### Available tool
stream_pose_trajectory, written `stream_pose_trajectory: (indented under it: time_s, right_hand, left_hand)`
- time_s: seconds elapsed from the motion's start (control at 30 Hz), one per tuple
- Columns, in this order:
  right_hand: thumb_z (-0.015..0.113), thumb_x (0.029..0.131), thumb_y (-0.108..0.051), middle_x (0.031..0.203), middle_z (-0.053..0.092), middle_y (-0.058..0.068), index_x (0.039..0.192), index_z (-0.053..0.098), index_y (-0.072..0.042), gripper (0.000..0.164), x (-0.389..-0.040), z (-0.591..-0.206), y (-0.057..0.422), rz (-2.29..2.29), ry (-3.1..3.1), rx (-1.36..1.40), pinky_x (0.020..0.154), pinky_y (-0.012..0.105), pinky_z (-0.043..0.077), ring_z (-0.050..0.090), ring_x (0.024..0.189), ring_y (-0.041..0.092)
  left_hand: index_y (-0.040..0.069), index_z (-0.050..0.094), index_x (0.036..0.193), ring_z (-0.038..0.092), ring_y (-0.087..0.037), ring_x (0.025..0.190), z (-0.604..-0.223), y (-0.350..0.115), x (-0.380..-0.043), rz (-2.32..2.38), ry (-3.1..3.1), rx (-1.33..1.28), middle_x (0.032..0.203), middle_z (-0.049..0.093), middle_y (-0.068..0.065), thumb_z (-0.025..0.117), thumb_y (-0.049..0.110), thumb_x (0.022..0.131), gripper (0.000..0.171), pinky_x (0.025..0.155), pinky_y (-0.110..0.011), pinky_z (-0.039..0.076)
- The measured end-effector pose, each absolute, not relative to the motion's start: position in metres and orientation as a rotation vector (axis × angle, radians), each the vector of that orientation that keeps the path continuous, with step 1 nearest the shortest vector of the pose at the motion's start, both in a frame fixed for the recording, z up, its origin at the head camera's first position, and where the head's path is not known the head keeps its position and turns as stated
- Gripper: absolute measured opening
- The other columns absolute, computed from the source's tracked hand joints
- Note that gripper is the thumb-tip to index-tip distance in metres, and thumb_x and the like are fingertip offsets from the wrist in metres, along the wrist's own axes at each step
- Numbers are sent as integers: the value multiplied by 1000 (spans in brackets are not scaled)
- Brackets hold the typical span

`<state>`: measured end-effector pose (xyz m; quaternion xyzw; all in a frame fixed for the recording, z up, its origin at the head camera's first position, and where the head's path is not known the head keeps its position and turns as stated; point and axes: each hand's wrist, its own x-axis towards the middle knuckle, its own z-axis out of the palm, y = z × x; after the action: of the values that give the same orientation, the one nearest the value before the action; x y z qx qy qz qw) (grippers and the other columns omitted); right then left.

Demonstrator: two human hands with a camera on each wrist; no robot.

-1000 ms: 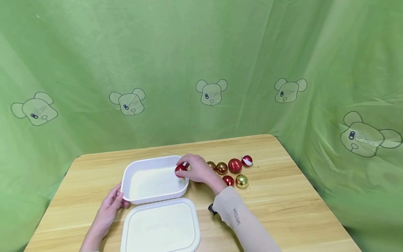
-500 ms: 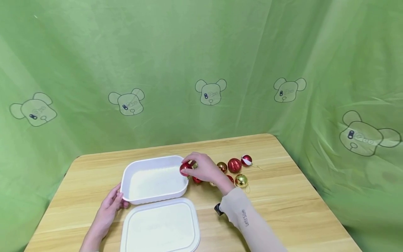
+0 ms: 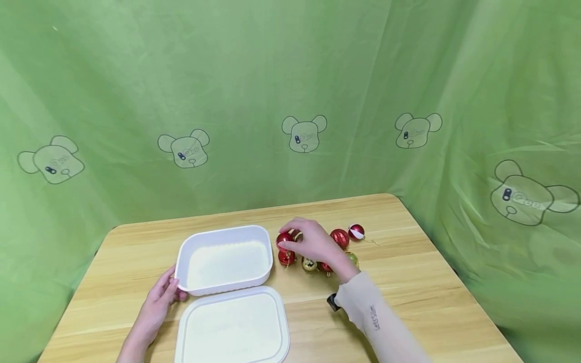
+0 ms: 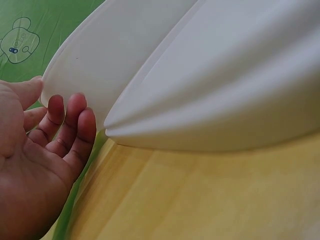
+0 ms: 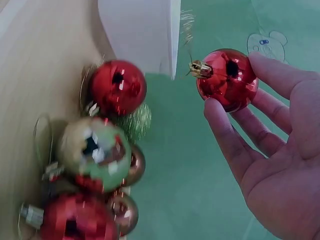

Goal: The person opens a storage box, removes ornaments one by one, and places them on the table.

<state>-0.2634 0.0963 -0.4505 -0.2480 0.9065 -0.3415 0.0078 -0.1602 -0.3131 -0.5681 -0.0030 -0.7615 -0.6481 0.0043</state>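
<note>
My right hand [image 3: 313, 244] pinches a shiny red Christmas ball [image 5: 227, 80] between thumb and fingertips. Its gold cap and a thin loop show in the right wrist view. The ball hangs just right of a white plastic box [image 3: 268, 272], above the tabletop. Another red ball [image 3: 286, 258] lies right below it in the head view. My left hand [image 3: 156, 302] grips the box at its near left corner, thumb on the rim. In the left wrist view the other fingers curl beside the box's wall [image 4: 95, 65]. Nothing shows inside the box.
The box's white lid [image 3: 233, 325] lies flat in front of it. Several red and gold balls sit right of the box, partly behind my right hand, including a ribbed red one [image 3: 339, 238] and a red-and-white one [image 3: 356, 232]. Green cloth [image 3: 245, 75] surrounds the wooden table [image 3: 422, 292].
My right hand has carried the red ball rightward, from over the box's right rim to beside the other balls. The left hand stays at the box's corner.
</note>
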Motion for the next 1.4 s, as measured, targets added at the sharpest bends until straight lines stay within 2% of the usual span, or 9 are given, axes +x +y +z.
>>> stream_pose_trajectory:
  time_s: [0.17, 0.33, 0.47, 0.67, 0.87, 1.23, 1.4]
  right_hand:
    - [80, 92, -34, 121, 71, 0, 124, 73, -16, 37, -259, -453, 119, -1082, 2848, -705, 86, 34, 60, 67, 105, 20]
    - [79, 93, -34, 119, 72, 2, 123, 73, -14, 37, -254, -461, 147, -1094, 2876, -693, 84, 36, 61, 68, 102, 22]
    - [79, 93, -34, 120, 72, 4, 123, 74, -12, 38, -252, -465, 169, -1092, 2913, -696, 89, 44, 61, 69, 105, 25]
    - [80, 92, -32, 124, 72, 10, 124, 73, -10, 39, -248, -463, 198, -1100, 2951, -677, 102, 55, 55, 66, 116, 32]
    - [79, 93, -30, 124, 71, 11, 125, 72, -9, 39, -248, -462, 222, -1123, 2952, -584, 92, 50, 60, 67, 112, 33]
    - [78, 94, -30, 134, 66, 17, 131, 70, -10, 43, -245, -465, 255, -1080, 2996, -477, 96, 57, 58, 62, 122, 42]
    - [77, 94, -31, 138, 64, 20, 133, 68, -9, 46, -242, -467, 267, -1054, 3002, -440, 104, 66, 49, 57, 128, 47]
  left_hand:
    - [2, 28, 162, 66, -10, 88, -569, -312, -160, -2023, -2394, -7, 105, 62, -3, 43, 28, 113, 57, 85, -21, 59]
    - [2, 27, 162, 66, -10, 88, -569, -312, -160, -2025, -2399, -4, 104, 62, -4, 43, 28, 113, 57, 85, -22, 59]
    - [2, 28, 161, 66, -10, 88, -570, -313, -159, -2026, -2387, -9, 103, 62, -3, 43, 27, 113, 57, 84, -22, 60]
    - [0, 28, 161, 66, -10, 87, -572, -314, -158, -2040, -2359, -48, 102, 62, -1, 43, 26, 113, 57, 83, -22, 60]
    - [1, 27, 161, 66, -10, 88, -570, -315, -158, -2034, -2367, -34, 104, 63, 1, 43, 27, 113, 57, 84, -21, 59]
    - [1, 28, 161, 66, -10, 89, -569, -315, -160, -2024, -2373, -38, 104, 63, -1, 43, 25, 113, 56, 85, -22, 60]
    - [2, 28, 161, 66, -10, 89, -570, -315, -161, -2019, -2381, -37, 105, 63, -1, 43, 26, 113, 56, 85, -22, 60]
